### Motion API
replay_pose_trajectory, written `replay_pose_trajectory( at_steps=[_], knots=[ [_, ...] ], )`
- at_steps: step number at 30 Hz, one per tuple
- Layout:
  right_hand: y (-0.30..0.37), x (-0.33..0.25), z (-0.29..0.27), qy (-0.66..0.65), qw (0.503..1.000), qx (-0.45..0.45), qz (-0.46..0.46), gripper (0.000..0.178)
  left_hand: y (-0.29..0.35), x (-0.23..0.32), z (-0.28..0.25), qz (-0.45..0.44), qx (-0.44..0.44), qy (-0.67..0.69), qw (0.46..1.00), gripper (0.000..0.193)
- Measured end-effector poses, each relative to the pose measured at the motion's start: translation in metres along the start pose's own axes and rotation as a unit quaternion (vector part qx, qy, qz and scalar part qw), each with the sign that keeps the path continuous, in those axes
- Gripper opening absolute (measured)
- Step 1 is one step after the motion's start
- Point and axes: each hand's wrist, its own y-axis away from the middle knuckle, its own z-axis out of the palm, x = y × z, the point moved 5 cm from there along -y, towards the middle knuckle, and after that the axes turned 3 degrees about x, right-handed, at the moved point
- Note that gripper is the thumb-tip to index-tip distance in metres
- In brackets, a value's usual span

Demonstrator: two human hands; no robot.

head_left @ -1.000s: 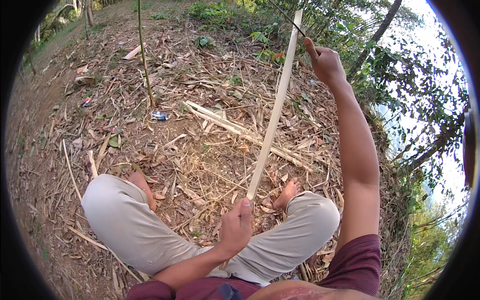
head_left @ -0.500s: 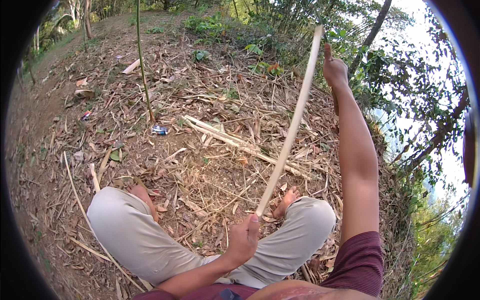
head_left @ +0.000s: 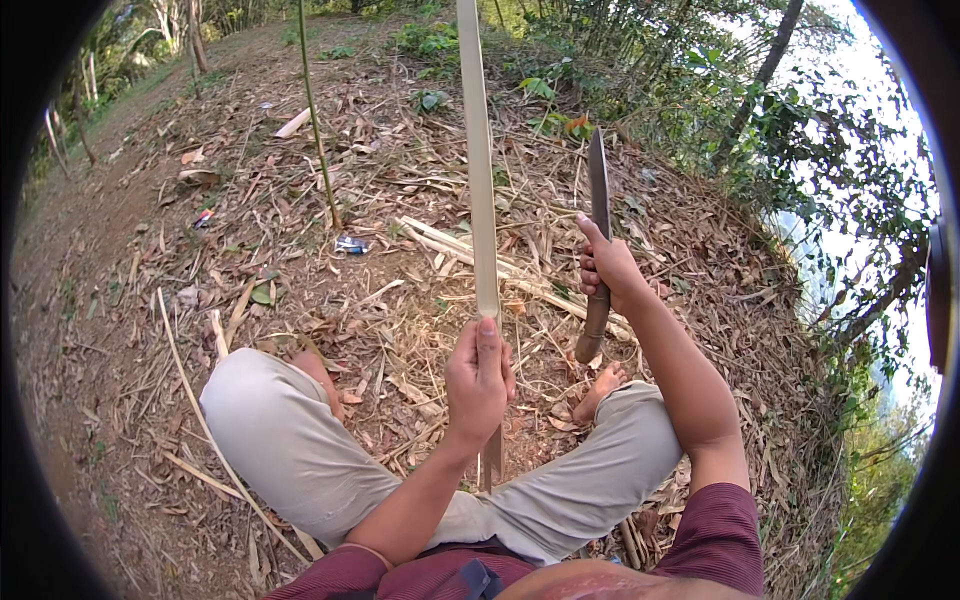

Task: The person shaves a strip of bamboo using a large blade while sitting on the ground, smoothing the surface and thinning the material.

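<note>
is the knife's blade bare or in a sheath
Bare: the knife shows its dark blade uncovered beyond the right hand, which grips the handle.

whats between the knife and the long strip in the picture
In the head view, dry leaf litter and some pale sticks lie on the ground behind the gap between knife and strip.

The left hand (head_left: 479,383) grips 1 long pale strip (head_left: 479,170); the right hand (head_left: 614,268) holds a knife (head_left: 600,190) by its brown handle (head_left: 594,325), over leaf-strewn ground (head_left: 340,310).
</note>
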Motion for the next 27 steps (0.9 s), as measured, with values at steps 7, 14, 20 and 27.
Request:
replay_pose_trajectory(
  at_steps=[7,14,20,27],
  knots=[
    [0.096,-0.025,0.087,0.078,0.982,-0.169,-0.028,0.042,-0.075,0.056,-0.010,0.162,0.107,0.050,0.980,0.034],
    [0.090,-0.024,0.087,0.039,0.980,-0.137,-0.138,0.044,-0.073,0.092,-0.023,0.182,0.129,-0.031,0.974,0.035],
    [0.056,-0.040,0.057,0.050,0.977,-0.103,-0.181,0.043,-0.029,0.128,-0.049,0.142,0.152,-0.383,0.900,0.041],
    [0.042,-0.051,0.026,0.168,0.941,-0.093,-0.278,0.048,-0.008,0.202,-0.027,0.479,0.017,-0.751,0.454,0.036]
  ],
)
